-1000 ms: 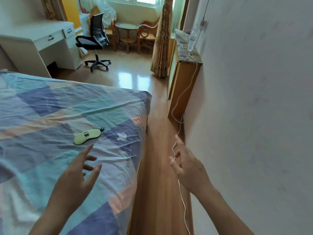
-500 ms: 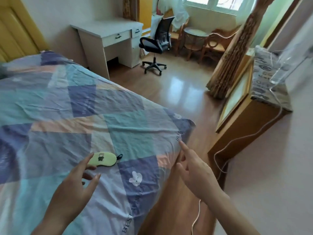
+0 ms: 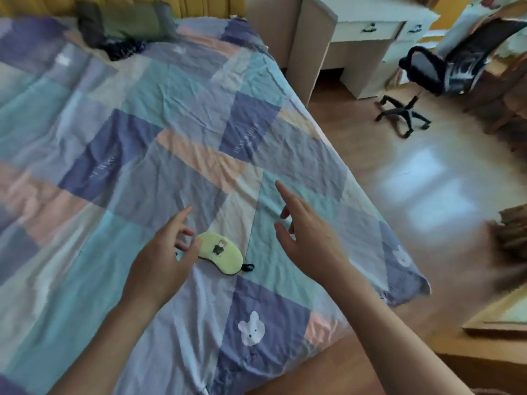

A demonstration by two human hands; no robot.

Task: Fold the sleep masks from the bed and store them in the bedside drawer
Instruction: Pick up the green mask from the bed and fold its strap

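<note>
A yellow-green sleep mask [image 3: 221, 252] with a small dark figure printed on it lies flat on the patchwork bed cover [image 3: 137, 143], its black strap showing at the right end. My left hand [image 3: 164, 258] is open just left of the mask, fingers spread, the thumb at the mask's left edge. My right hand [image 3: 306, 232] hovers open to the right of the mask, a short gap away, fingers pointing up the bed. No drawer for the masks is in view.
Dark clothes [image 3: 122, 27] lie heaped at the head of the bed. A white desk [image 3: 368, 29] and a black office chair [image 3: 433, 78] stand beyond the bed's right side on the wooden floor [image 3: 413, 181]. A wooden cabinet corner [image 3: 499, 323] sits at the lower right.
My view has swung left, off the wall and onto the bed. Both hands have moved in over the cover; the left hand now reaches the mask's left end.
</note>
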